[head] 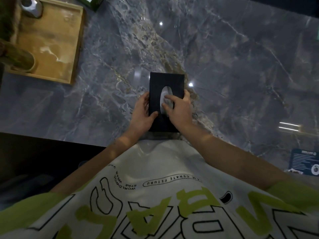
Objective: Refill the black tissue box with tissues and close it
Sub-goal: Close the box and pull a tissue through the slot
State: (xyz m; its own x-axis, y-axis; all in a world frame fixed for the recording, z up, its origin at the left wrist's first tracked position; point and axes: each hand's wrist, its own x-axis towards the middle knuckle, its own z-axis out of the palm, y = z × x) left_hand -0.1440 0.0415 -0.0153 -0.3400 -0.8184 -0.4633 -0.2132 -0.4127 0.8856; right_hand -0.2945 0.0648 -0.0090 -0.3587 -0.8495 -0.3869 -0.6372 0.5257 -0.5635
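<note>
Black tissue box flat on marble table. Left hand grips box's left edge. Right hand, fingers bent, pinches white tissue in oval opening.

There is one camera, worn on the person's head. It looks almost straight down, from high above the grey marble table. The lens is wide, so straight edges bend near the sides. The person's own shirt fills the bottom, close to the lens. The wooden tray sits far off in the top left corner.
</note>
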